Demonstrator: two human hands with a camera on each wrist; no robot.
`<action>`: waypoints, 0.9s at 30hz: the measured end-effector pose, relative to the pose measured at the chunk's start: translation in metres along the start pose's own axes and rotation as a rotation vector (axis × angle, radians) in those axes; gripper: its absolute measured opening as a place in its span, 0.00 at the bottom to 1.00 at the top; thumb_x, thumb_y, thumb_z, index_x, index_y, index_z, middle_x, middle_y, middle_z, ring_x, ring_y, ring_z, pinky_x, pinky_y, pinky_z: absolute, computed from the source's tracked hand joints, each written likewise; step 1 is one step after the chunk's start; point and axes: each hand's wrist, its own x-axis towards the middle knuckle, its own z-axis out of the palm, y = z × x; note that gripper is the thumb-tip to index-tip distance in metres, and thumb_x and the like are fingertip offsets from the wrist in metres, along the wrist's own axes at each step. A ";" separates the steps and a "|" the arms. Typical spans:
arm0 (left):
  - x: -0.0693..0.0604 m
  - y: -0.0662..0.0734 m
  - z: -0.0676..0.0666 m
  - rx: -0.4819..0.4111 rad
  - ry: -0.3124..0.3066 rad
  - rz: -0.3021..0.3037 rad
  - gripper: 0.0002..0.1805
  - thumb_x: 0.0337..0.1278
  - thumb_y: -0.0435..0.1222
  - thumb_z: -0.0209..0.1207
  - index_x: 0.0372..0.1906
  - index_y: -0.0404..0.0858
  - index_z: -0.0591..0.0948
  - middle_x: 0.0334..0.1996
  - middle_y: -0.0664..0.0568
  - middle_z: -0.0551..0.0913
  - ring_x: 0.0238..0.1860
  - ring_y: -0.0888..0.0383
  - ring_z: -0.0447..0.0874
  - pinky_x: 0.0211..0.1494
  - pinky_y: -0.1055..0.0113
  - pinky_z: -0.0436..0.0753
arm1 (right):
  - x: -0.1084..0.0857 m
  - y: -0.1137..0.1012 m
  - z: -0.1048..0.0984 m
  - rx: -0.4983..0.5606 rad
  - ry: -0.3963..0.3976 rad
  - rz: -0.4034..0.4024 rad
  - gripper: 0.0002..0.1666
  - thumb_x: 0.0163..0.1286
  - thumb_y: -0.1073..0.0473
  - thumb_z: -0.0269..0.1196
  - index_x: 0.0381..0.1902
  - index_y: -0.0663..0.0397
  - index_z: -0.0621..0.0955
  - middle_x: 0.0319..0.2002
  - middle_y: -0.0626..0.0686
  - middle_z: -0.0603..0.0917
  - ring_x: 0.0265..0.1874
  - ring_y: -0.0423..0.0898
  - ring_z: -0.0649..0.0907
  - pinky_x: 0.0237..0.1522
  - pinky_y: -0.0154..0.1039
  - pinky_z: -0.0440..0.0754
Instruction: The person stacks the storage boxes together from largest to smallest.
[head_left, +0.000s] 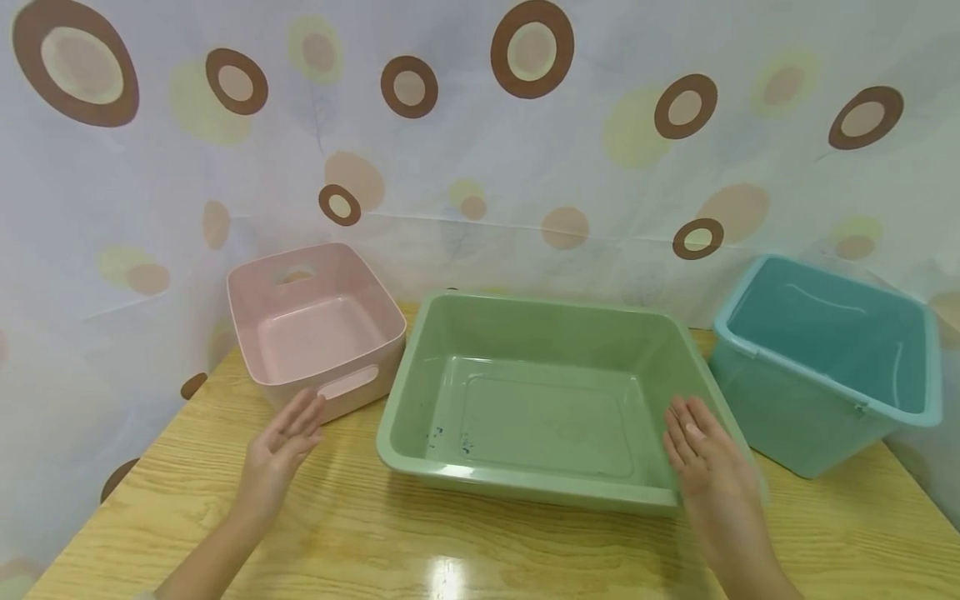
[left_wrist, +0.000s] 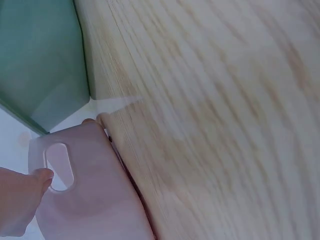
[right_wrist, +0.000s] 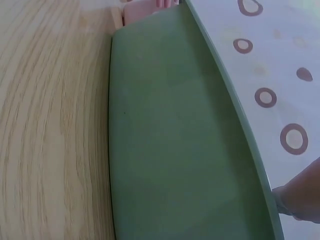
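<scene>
In the head view a green tub (head_left: 547, 417) stands mid-table, with small blue specks inside at its near left. My left hand (head_left: 281, 446) is held palm up with straight fingers, in front of the handle slot of a pink basket (head_left: 315, 333); contact cannot be told. My right hand (head_left: 708, 467), fingers straight, is over the tub's near right corner and holds nothing. The left wrist view has part of my left hand (left_wrist: 22, 197) by the pink basket's slot (left_wrist: 87, 185). In the right wrist view part of my right hand (right_wrist: 302, 195) is beside the green tub's rim (right_wrist: 230, 90).
A teal bin (head_left: 795, 400) stands at the right of the wooden table (head_left: 360, 542), close beside the green tub. The pink basket is at the tub's left. Behind them hangs a white sheet (head_left: 465, 150) with brown and yellow circles.
</scene>
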 end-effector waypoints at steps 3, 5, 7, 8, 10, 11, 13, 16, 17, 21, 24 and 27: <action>-0.002 0.000 -0.004 -0.024 -0.001 0.008 0.30 0.60 0.21 0.43 0.67 0.21 0.50 0.52 0.75 0.75 0.52 0.79 0.73 0.52 0.84 0.72 | 0.001 0.003 0.008 -0.035 0.007 0.006 0.39 0.75 0.57 0.39 0.71 0.56 0.30 0.73 0.57 0.30 0.72 0.53 0.37 0.71 0.44 0.39; -0.003 0.000 -0.007 -0.030 -0.006 0.016 0.30 0.60 0.21 0.42 0.67 0.20 0.50 0.52 0.74 0.75 0.53 0.78 0.73 0.52 0.84 0.72 | 0.002 0.006 0.013 -0.050 0.018 0.012 0.39 0.75 0.57 0.40 0.72 0.56 0.32 0.73 0.57 0.32 0.73 0.53 0.39 0.71 0.43 0.42; -0.005 0.000 -0.011 -0.031 -0.011 0.016 0.30 0.61 0.21 0.42 0.67 0.20 0.49 0.52 0.74 0.75 0.53 0.78 0.73 0.53 0.84 0.72 | 0.003 0.008 0.018 -0.067 0.020 0.012 0.39 0.75 0.57 0.40 0.72 0.57 0.33 0.74 0.58 0.34 0.73 0.54 0.41 0.71 0.43 0.44; -0.006 0.000 -0.012 -0.027 -0.012 0.015 0.30 0.61 0.22 0.42 0.67 0.20 0.49 0.53 0.74 0.75 0.53 0.78 0.73 0.53 0.84 0.72 | 0.004 0.009 0.020 -0.073 0.020 0.015 0.39 0.75 0.56 0.41 0.72 0.58 0.33 0.74 0.58 0.35 0.73 0.54 0.42 0.71 0.43 0.44; -0.007 0.000 -0.016 -0.032 -0.008 0.010 0.29 0.61 0.22 0.42 0.67 0.20 0.49 0.53 0.74 0.75 0.53 0.78 0.73 0.53 0.84 0.72 | 0.004 0.010 0.024 -0.082 0.013 0.019 0.39 0.75 0.56 0.41 0.72 0.58 0.34 0.74 0.58 0.35 0.73 0.54 0.42 0.71 0.43 0.45; -0.007 0.000 -0.018 -0.032 -0.007 0.005 0.29 0.62 0.22 0.42 0.67 0.20 0.49 0.52 0.74 0.75 0.53 0.78 0.73 0.53 0.84 0.72 | 0.005 0.011 0.025 -0.086 0.009 0.021 0.39 0.75 0.55 0.41 0.72 0.58 0.34 0.74 0.58 0.35 0.73 0.53 0.42 0.71 0.43 0.45; -0.007 0.000 -0.023 -0.032 -0.002 -0.003 0.30 0.62 0.23 0.42 0.67 0.21 0.49 0.52 0.74 0.76 0.53 0.78 0.73 0.53 0.84 0.72 | 0.005 0.012 0.028 -0.085 0.003 0.022 0.39 0.75 0.55 0.41 0.72 0.59 0.34 0.74 0.58 0.35 0.73 0.53 0.42 0.71 0.44 0.44; -0.008 -0.001 -0.029 -0.033 -0.003 -0.006 0.30 0.62 0.23 0.41 0.67 0.20 0.47 0.52 0.74 0.75 0.53 0.78 0.73 0.53 0.85 0.71 | 0.006 0.012 0.033 -0.074 0.009 0.019 0.38 0.75 0.56 0.41 0.72 0.60 0.35 0.74 0.58 0.35 0.73 0.53 0.42 0.71 0.44 0.44; -0.008 0.000 -0.032 -0.036 -0.007 -0.003 0.30 0.62 0.23 0.41 0.67 0.20 0.46 0.52 0.74 0.75 0.53 0.78 0.73 0.53 0.85 0.72 | 0.006 0.012 0.034 -0.072 0.013 0.017 0.38 0.75 0.56 0.41 0.72 0.60 0.35 0.74 0.58 0.36 0.73 0.53 0.43 0.71 0.45 0.44; -0.009 0.001 -0.040 -0.074 -0.006 0.014 0.30 0.62 0.22 0.39 0.66 0.18 0.43 0.52 0.73 0.76 0.53 0.78 0.73 0.52 0.85 0.73 | 0.008 0.012 0.042 -0.080 0.023 0.023 0.38 0.75 0.56 0.41 0.72 0.61 0.37 0.74 0.57 0.38 0.73 0.53 0.44 0.72 0.45 0.45; -0.009 0.002 -0.046 -0.123 0.004 0.028 0.30 0.62 0.20 0.38 0.66 0.18 0.41 0.52 0.70 0.78 0.53 0.76 0.74 0.52 0.84 0.73 | 0.010 0.011 0.050 -0.089 0.016 0.018 0.38 0.75 0.56 0.41 0.72 0.61 0.37 0.74 0.57 0.40 0.73 0.53 0.45 0.72 0.45 0.45; -0.008 0.003 -0.051 -0.146 0.013 0.047 0.30 0.61 0.19 0.37 0.66 0.18 0.40 0.52 0.68 0.78 0.53 0.75 0.75 0.52 0.83 0.73 | 0.012 0.011 0.057 -0.104 -0.005 -0.001 0.38 0.75 0.56 0.42 0.72 0.63 0.37 0.74 0.58 0.42 0.73 0.53 0.46 0.71 0.46 0.45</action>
